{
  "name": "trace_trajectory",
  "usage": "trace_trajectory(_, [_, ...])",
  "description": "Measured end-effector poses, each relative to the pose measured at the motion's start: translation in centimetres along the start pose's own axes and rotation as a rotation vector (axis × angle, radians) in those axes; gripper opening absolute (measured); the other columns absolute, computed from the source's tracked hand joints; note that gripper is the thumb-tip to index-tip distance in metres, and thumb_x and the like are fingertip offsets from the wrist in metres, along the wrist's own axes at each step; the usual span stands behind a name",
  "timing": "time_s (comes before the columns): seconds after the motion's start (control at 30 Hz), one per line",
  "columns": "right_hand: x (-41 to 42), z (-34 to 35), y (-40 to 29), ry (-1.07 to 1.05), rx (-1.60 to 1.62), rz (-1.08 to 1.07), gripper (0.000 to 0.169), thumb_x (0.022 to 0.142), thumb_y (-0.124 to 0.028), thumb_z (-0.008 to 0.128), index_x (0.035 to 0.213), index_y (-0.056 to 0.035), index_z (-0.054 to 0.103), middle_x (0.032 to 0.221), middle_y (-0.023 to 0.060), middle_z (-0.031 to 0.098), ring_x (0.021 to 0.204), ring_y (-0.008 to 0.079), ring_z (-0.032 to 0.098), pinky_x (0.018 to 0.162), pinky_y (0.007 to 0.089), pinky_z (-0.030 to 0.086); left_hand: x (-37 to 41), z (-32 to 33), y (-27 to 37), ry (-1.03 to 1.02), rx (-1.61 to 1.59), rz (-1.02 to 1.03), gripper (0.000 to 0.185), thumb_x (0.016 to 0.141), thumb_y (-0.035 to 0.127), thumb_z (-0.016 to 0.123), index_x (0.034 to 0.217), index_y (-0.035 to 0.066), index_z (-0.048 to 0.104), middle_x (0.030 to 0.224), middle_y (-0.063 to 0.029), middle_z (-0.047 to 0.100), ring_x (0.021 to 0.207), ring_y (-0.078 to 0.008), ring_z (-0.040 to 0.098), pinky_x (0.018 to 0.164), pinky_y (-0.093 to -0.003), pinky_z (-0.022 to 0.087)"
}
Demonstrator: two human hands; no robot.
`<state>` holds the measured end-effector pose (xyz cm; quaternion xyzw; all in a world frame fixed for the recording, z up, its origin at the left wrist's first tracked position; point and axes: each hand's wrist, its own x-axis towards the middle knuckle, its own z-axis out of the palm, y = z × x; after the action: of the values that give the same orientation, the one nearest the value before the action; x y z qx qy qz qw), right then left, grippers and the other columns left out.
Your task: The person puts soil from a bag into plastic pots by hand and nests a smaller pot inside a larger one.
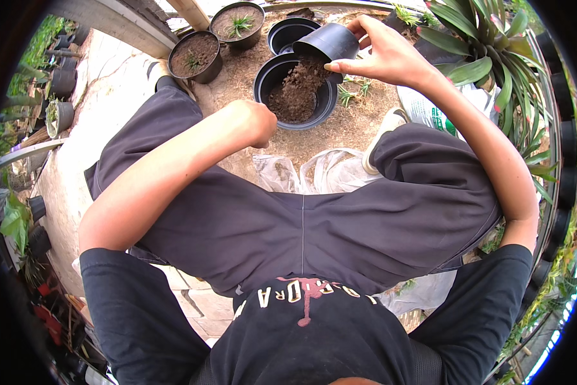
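My right hand [372,53] grips a small black plastic pot [328,44], tilted on its side, and brown soil [300,86] spills from its mouth. Below it stands a larger black plastic pot [295,126] with a heap of that soil inside. Just left of this pot's rim is my left hand [259,122], its fingers curled in; whether it holds anything is hidden. Another black pot [288,30] stands behind the larger one. Small loose green plants [353,91] lie on the ground to the right.
Two soil-filled black pots [194,57] [238,25] with small plants stand at upper left, beside a wooden post [125,29]. A white printed bag [425,108] and a large bromeliad-like plant [490,53] are at right. Clear plastic sheeting [327,168] lies between my legs.
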<state>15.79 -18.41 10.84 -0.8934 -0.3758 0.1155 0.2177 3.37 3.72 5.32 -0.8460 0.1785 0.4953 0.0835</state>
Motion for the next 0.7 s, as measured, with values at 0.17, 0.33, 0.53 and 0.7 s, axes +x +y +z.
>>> trace_trajectory(0.17, [-0.26,-0.28,-0.19,-0.021,-0.064,-0.026,0.077,0.073,-0.051,0.085,0.124,-0.0008,0.056,0.114,0.0179,0.062,0.097,0.0282,0.065,0.087,0.0392,0.054,-0.04,-0.16,-0.11,-0.007,-0.007,-0.005,0.056,0.086,0.039,0.076,0.126,0.001,0.062,0.127,-0.0160,0.065,0.120,-0.0312,0.063,0.098,-0.0419,0.053])
trace_trajectory(0.33, [-0.70,-0.21,-0.46,0.039,-0.176,-0.077,0.078,0.072,-0.049,0.086,0.127,-0.0025,0.054,0.115,0.0170,0.062,0.100,0.0294,0.065,0.090,0.0393,0.053,0.05,-0.10,-0.19,0.006,-0.008,0.002,0.055,0.086,0.038,0.076,0.124,0.000,0.064,0.125,-0.0163,0.066,0.119,-0.0314,0.064,0.097,-0.0421,0.054])
trace_trajectory(0.53, [-0.69,-0.40,-0.81,0.037,-0.158,-0.052,0.077,0.073,-0.048,0.086,0.127,-0.0036,0.054,0.117,0.0169,0.062,0.103,0.0297,0.065,0.090,0.0399,0.053,0.15,0.03,-0.30,0.011,-0.021,-0.001,0.053,0.086,0.038,0.076,0.122,0.000,0.065,0.123,-0.0168,0.067,0.117,-0.0313,0.064,0.096,-0.0425,0.055])
trace_trajectory(0.7, [-0.64,-0.29,-0.40,0.087,-0.266,-0.140,0.076,0.073,-0.048,0.086,0.126,-0.0026,0.054,0.117,0.0167,0.062,0.105,0.0290,0.065,0.091,0.0398,0.053,-0.01,-0.06,-0.28,0.022,-0.018,-0.003,0.053,0.086,0.038,0.076,0.122,0.000,0.065,0.123,-0.0165,0.067,0.116,-0.0311,0.065,0.096,-0.0423,0.055])
